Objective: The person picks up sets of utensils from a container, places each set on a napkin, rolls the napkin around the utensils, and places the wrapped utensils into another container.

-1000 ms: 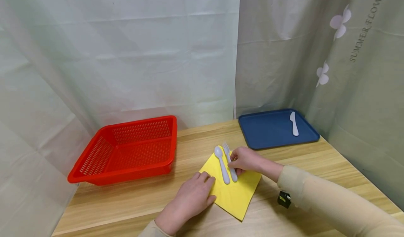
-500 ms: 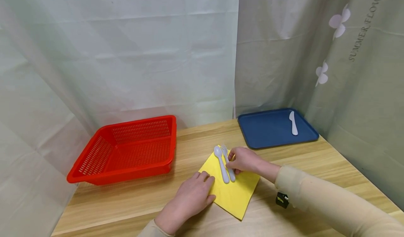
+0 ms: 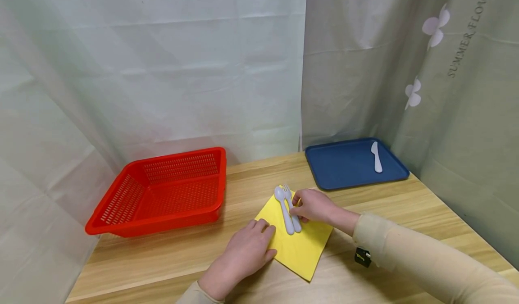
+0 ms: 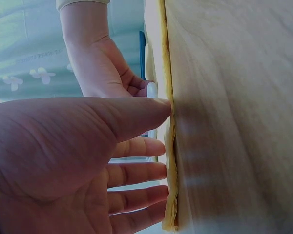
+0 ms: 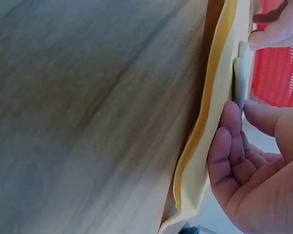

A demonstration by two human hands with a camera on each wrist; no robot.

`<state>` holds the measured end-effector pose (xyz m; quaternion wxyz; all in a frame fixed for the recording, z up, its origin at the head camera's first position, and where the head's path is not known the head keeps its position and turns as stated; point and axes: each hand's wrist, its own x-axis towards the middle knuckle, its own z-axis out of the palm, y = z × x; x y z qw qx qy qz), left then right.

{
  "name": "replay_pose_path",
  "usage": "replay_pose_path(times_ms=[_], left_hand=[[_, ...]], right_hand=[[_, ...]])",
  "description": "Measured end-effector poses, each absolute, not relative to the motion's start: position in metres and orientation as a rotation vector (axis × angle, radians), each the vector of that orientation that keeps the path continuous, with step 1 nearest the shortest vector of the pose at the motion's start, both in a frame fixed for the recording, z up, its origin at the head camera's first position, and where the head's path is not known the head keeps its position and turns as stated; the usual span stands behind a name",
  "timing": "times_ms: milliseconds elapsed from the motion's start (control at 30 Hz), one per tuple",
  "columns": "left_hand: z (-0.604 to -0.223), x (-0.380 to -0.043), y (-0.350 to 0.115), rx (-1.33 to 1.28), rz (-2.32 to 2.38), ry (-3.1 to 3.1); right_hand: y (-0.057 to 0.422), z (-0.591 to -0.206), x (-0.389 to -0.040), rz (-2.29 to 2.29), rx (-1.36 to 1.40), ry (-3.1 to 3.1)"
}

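A folded yellow napkin (image 3: 299, 258) lies on the wooden table, turned like a diamond in the head view. My left hand (image 3: 248, 248) rests on its left corner, fingers fairly straight; the left wrist view has thumb and fingertips against the napkin's edge (image 4: 171, 204). On the napkin lie a pale plastic spoon (image 3: 285, 215) and, just right of it, a matching fork (image 3: 298, 225), their handles almost parallel and close together. My right hand (image 3: 314, 205) pinches the fork's handle between thumb and fingers. Part of that handle is hidden by the fingertips.
A red perforated basket (image 3: 156, 229) stands at the left. At the back right is a blue tray (image 3: 340, 166) bearing a pale plastic knife (image 3: 377, 158). Under the right sleeve shows a small black device (image 3: 362, 257). Curtains hang behind and at both sides.
The fork has slid slightly left, closer to the spoon, with my right hand moving along. My left hand keeps its place on the napkin.
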<state>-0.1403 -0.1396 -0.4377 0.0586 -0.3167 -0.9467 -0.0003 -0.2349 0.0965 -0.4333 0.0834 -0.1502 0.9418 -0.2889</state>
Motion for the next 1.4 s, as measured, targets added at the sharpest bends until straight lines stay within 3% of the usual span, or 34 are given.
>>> replay_pose_path(times_ms=[733,1400], left_hand=[[-0.436,-0.139,-0.140,-0.975,-0.016,-2.838],[-0.438,-0.140,-0.140,-0.971,0.001,-2.856]], right_hand=[[0.104,-0.428,-0.232,-0.663,-0.515,2.950],[0.112,-0.429,-0.216,-0.277,-0.838,3.268]])
